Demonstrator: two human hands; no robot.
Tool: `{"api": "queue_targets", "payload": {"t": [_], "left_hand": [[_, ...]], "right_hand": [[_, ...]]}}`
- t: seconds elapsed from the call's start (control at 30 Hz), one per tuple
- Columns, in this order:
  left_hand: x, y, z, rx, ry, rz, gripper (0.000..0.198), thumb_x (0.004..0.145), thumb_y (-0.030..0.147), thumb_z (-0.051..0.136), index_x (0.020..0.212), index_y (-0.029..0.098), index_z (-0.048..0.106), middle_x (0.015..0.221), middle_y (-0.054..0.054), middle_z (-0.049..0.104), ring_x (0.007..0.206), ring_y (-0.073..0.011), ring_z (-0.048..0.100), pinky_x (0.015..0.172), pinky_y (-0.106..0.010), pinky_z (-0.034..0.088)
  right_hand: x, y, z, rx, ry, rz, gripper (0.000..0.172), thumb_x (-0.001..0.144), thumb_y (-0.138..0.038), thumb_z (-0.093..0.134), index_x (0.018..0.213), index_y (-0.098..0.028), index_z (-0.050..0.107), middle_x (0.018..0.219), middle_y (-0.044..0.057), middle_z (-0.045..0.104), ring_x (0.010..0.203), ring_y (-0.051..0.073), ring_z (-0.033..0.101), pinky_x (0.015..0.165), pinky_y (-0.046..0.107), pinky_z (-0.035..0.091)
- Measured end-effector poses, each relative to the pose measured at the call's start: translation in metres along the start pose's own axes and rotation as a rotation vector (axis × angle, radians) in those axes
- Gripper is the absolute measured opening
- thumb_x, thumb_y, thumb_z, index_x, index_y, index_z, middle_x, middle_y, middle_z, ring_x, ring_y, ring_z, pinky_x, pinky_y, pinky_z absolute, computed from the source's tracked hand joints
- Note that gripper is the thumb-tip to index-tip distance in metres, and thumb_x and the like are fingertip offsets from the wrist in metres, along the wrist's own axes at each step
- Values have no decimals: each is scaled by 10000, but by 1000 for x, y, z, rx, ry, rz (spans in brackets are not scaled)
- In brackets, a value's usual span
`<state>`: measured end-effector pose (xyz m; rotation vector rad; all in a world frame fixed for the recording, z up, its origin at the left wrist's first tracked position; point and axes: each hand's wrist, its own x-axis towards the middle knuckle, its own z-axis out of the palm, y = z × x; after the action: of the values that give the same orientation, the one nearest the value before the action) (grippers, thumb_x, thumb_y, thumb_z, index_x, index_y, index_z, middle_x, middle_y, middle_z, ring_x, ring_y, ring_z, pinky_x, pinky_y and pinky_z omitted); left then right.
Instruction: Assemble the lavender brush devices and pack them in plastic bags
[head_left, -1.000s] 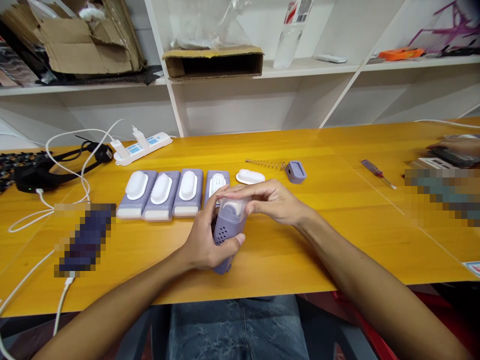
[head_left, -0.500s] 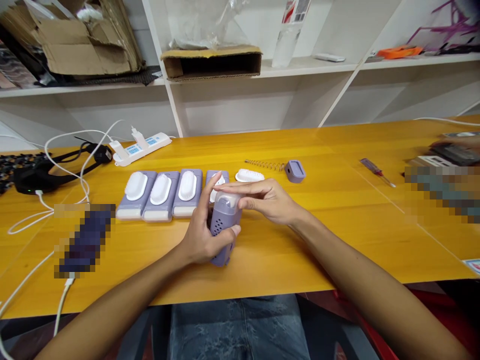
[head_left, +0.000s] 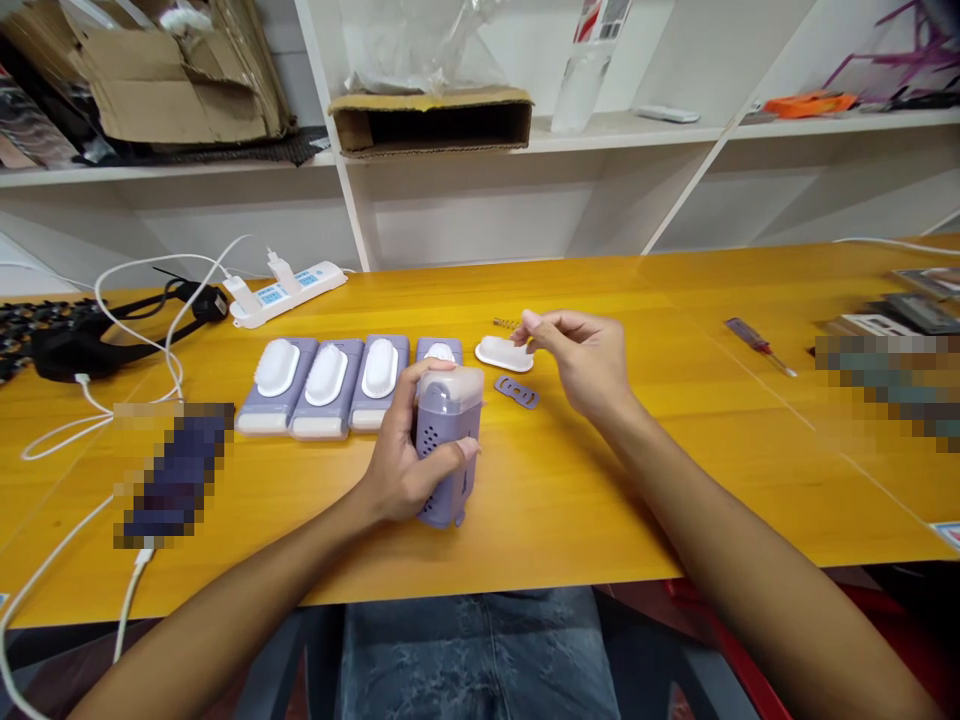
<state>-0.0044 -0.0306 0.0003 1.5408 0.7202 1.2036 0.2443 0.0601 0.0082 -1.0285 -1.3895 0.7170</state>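
Observation:
My left hand is wrapped around a lavender handheld dispenser-like case with small holes in its side and a clear cap on top. It holds the case upright on the table. My right hand has its fingertips pinched beside a thin coil spring; whether anything is between them is hidden. Just below those fingertips lies a white bristled brush head. A flat lavender plate with slots rests nearer to me, between the brush head and the case.
A row of lavender cases with white brush heads lies to the left. Farther left are a phone, cables and a white power strip. A screwdriver lies to the right. Shelves with a cardboard box stand behind.
My right hand has left the top of the case and moved right, to the spring. The slotted plate now shows on the table. My left hand still holds the case.

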Motion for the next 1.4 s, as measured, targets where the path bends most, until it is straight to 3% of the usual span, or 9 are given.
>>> {"api": "queue_targets", "payload": {"t": [0.1,0.23,0.3,0.4,0.6,0.83,1.03,1.3,1.4], "left_hand": [[1,-1,0,-28,-2,-30,644,923,375,800,1460,336,447,1251,-73,688,928,-228,730,806,-437,666],[1,-4,0,-32,-25,-38,647,943,382,795,1475,342,428,1233,-68,680,917,-220,728,802,-434,670],[0,-6,0,-4,-45,-36,643,947,378,793,1480,339,434,1168,-51,674,867,-202,702,796,-435,668],[-2,-8,1,22,-67,-39,644,951,377,794,1487,343,439,1172,-48,660,849,-186,672,804,-438,669],[-2,-8,3,11,-69,-36,651,941,392,804,1484,340,448,1262,-75,650,851,-181,667,798,-429,675],[-1,-8,2,1,-73,-40,645,950,382,803,1491,355,453,1237,-65,649,824,-171,650,786,-422,676],[-3,-11,2,40,-79,-37,655,945,371,803,1513,345,477,1266,-79,657,884,-198,680,805,-433,675],[-4,-10,4,-37,-109,-141,720,983,428,788,1587,359,402,1239,-86,692,941,-258,770,831,-481,675],[-4,-8,6,-135,-113,-212,783,989,442,791,1641,382,361,1328,-110,691,1014,-298,797,845,-494,678]], "right_hand": [[14,15,-17,-462,100,-98,281,992,-488,763,852,-250,816,950,93,857,882,287,764,896,453,601],[30,44,-40,-870,-45,-153,266,996,-364,707,1102,-164,847,1199,208,850,1194,398,759,1108,555,557],[34,55,-46,-991,-133,-97,323,1007,-324,677,1198,-116,834,1256,248,832,1213,405,757,1095,536,557],[37,66,-50,-1101,-249,-54,248,985,-238,664,1115,-140,850,1138,221,854,1081,372,779,1005,470,560],[40,68,-51,-1090,-218,-76,298,968,-168,611,1148,-134,846,1155,207,838,1045,350,771,972,445,558],[42,58,-52,-806,104,-258,240,943,-266,677,1136,-166,781,1006,144,740,895,288,703,908,464,602],[34,41,-48,-736,272,-358,238,972,-249,655,1202,-226,708,1246,155,678,849,239,700,843,454,630],[29,30,-39,-672,315,-376,424,1019,-351,658,1419,-232,581,1233,156,749,900,273,737,860,476,646],[29,29,-39,-703,364,-412,359,1019,-368,663,1355,-249,622,1198,148,763,1027,323,754,956,542,642]]}}
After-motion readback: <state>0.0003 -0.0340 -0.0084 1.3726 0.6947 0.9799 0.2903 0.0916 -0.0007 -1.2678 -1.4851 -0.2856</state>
